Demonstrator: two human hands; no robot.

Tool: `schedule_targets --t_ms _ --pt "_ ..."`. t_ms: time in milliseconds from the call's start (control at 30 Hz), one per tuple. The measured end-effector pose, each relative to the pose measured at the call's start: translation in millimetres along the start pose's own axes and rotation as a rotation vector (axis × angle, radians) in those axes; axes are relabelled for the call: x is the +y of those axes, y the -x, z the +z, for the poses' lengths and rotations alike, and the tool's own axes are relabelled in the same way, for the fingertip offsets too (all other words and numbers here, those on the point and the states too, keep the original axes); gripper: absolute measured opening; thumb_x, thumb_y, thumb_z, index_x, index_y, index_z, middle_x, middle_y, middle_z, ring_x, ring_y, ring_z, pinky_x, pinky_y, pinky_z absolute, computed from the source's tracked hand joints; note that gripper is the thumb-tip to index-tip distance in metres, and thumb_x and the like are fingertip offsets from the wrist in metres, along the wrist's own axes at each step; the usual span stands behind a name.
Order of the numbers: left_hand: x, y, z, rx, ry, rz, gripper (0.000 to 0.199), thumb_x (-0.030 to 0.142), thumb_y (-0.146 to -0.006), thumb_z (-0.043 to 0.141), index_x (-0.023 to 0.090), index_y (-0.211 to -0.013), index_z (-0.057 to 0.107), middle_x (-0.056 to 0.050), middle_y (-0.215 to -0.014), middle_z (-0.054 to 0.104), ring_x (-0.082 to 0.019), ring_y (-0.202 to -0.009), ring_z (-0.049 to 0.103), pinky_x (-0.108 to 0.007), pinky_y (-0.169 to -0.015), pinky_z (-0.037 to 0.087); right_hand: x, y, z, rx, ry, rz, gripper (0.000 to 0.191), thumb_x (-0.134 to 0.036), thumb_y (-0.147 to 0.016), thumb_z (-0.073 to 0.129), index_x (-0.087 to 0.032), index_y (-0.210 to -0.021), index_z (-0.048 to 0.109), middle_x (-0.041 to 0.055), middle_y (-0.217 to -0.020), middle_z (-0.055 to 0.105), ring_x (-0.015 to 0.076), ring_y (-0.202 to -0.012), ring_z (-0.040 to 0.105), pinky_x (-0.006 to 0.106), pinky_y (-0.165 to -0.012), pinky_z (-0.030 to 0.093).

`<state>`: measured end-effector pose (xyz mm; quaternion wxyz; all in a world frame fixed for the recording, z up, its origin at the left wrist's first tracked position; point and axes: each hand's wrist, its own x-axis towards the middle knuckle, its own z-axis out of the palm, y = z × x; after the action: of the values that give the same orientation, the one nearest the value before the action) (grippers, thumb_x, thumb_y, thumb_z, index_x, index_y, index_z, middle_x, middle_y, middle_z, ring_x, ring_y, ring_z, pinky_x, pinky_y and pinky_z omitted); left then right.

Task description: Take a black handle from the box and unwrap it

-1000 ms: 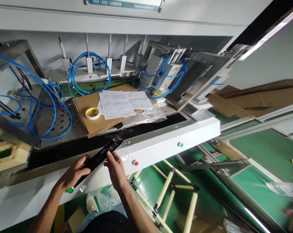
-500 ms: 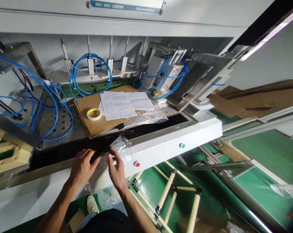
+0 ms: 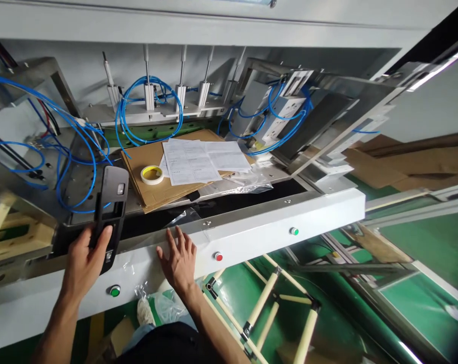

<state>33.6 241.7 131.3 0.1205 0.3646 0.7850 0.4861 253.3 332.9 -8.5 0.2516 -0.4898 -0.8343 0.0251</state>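
A long black panel (image 3: 117, 194) with rectangular openings stands tilted upward in my left hand (image 3: 83, 260), whose thumb and fingers grip its lower end. My right hand (image 3: 180, 258) lies with fingers spread on the machine's front ledge, over a clear plastic bag (image 3: 183, 217). Whether the palm presses on the plastic cannot be made out. Beyond the hands, brown cardboard sheets (image 3: 138, 189) carry printed papers (image 3: 193, 162) and a roll of tape (image 3: 152, 175).
Coiled blue tubes (image 3: 149, 139) and metal cylinders (image 3: 149, 96) stand at the back. The white front beam (image 3: 259, 240) has red and green buttons. A cream pipe frame (image 3: 263, 298) is below right, cardboard (image 3: 422, 162) at far right.
My left hand has moved left and down with the black panel, now raised into clear view. My right hand has spread its fingers onto the ledge. The camera view has shifted slightly.
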Motion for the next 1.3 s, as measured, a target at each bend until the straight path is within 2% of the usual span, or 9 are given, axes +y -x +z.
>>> schedule_targets --t_ms 133,267,467,567,700,800,967,1133,1300 --pt "-24.4 26.6 -6.3 -0.104 0.097 -0.277 0.064 0.081 -0.082 0.07 0.024 -0.11 0.077 -0.007 -0.105 0.083 -0.032 -0.101 0.075 -0.036 -0.078 0.058 -6.9 -3.4 11.7 0.059 0.012 0.053 0.061 -0.054 -0.106 0.06 -0.021 -0.156 0.06 0.0219 -0.158 0.064 0.0374 -0.138 0.058 0.056 -0.108 0.051" --pt "-48.1 47.1 -8.0 -0.196 0.16 -0.479 0.069 0.084 -0.08 0.071 0.024 -0.115 0.078 -0.007 -0.118 0.083 -0.035 -0.122 0.072 -0.041 -0.102 0.056 -10.1 -3.2 12.5 0.122 0.004 0.043 0.059 -0.051 -0.107 0.057 -0.017 -0.156 0.059 0.0243 -0.155 0.065 0.0397 -0.142 0.055 0.059 -0.11 0.05" --pt "-52.1 61.7 -10.7 -0.276 0.312 -0.546 0.072 0.086 -0.082 0.07 0.018 -0.105 0.074 -0.003 -0.082 0.074 -0.028 -0.084 0.072 -0.035 -0.073 0.055 -12.6 -1.5 -13.0 0.187 -0.164 0.027 0.041 -0.038 -0.107 0.059 -0.026 -0.145 0.068 0.0189 -0.147 0.07 0.0379 -0.138 0.059 0.062 -0.11 0.05" --pt "-46.0 70.8 -0.5 -0.271 0.367 -0.521 0.067 0.082 -0.086 0.069 0.019 -0.107 0.073 -0.004 -0.083 0.075 -0.026 -0.081 0.071 -0.034 -0.071 0.054 -29.4 0.2 -30.4 0.077 -0.495 -0.012 0.039 -0.036 -0.107 0.059 -0.027 -0.144 0.068 0.016 -0.135 0.076 0.0323 -0.124 0.069 0.055 -0.105 0.057" --pt "-51.1 97.9 27.2 -0.088 0.271 -0.332 0.052 0.072 -0.094 0.062 0.022 -0.104 0.071 -0.011 -0.099 0.08 -0.031 -0.097 0.076 -0.042 -0.086 0.061 -73.5 3.1 -41.5 -0.283 -0.984 -0.009 0.068 -0.042 -0.102 0.069 -0.026 -0.164 0.047 0.0144 -0.131 0.079 0.0296 -0.114 0.077 0.047 -0.099 0.065" --pt "-78.4 120.6 41.1 0.06 0.184 -0.245 0.043 0.063 -0.097 0.056 0.024 -0.111 0.069 -0.017 -0.105 0.08 -0.035 -0.098 0.078 -0.05 -0.09 0.064 -107.2 -2.3 -38.3 -0.427 -1.02 -0.068 0.081 -0.045 -0.095 0.079 -0.025 -0.166 0.045 0.0169 -0.143 0.075 0.0327 -0.118 0.078 0.048 -0.1 0.067" --pt "-145.3 148.5 21.7 0.099 0.175 -0.314 0.067 0.062 -0.096 0.062 0.022 -0.149 0.056 -0.024 -0.153 0.066 -0.039 -0.135 0.07 -0.052 -0.106 0.065 -167.5 -38.7 -27.5 -0.405 -0.729 -0.631 0.08 -0.036 -0.099 0.074 -0.028 -0.171 0.041 0.0167 -0.141 0.074 0.0353 -0.124 0.073 0.052 -0.104 0.066" --pt "-184.6 169.8 3.4 0.224 0.107 -0.455 0.058 0.063 -0.101 0.054 0.022 -0.139 0.067 -0.018 -0.128 0.079 -0.034 -0.113 0.078 -0.049 -0.097 0.068 -259.2 -86.6 -1.9 -0.228 -0.356 -1.001 0.075 -0.039 -0.104 0.066 -0.021 -0.172 0.039 0.0207 -0.131 0.071 0.0354 -0.114 0.066 0.053 -0.099 0.064" --pt "-200.1 188.7 2.9 0.271 -0.078 -0.339 0.035 0.046 -0.1 0.059 0.031 -0.125 0.079 -0.013 -0.11 0.084 -0.031 -0.095 0.081 -0.044 -0.087 0.071 -347.0 -133.8 38.9 -0.344 -0.39 -1.015 0.064 -0.041 -0.104 0.066 -0.018 -0.162 0.053 0.0239 -0.133 0.072 0.038 -0.123 0.063 0.057 -0.107 0.058"
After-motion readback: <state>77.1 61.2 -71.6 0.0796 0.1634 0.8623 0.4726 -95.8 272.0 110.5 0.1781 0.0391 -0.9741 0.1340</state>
